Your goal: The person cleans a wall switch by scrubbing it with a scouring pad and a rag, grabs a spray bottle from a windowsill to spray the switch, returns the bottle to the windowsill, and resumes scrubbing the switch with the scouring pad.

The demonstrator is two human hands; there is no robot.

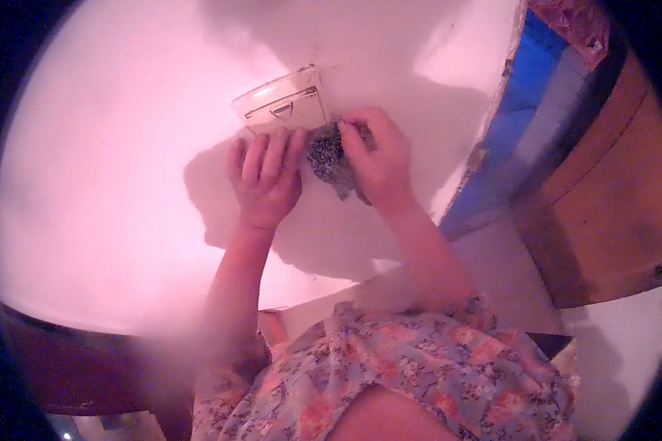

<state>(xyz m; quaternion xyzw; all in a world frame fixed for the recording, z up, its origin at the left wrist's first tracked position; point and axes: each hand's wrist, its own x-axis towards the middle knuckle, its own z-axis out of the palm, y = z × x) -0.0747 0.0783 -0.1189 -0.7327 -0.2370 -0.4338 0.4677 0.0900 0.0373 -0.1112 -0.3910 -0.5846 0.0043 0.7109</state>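
Observation:
A cream plastic box (287, 101) with a slotted front panel and a small notch sits tilted on the broad white surface. My left hand (266, 173) rests its slightly spread fingertips along the box's lower edge, palm down. Close to the box's lower right corner, my right hand (379, 158) pinches with thumb and forefinger at the top of a dark grey, speckled, crumpled cloth-like piece (332, 162). That piece hangs between the two hands, its lower end narrowing to a point. The right hand's other fingers are partly hidden behind the palm.
The white surface (110, 184) spreads around the box, with shadows of my arms across it. To the right stand a blue panel (526, 81) and a brown wooden piece (603, 184). A dark band (81, 367) runs along the lower left.

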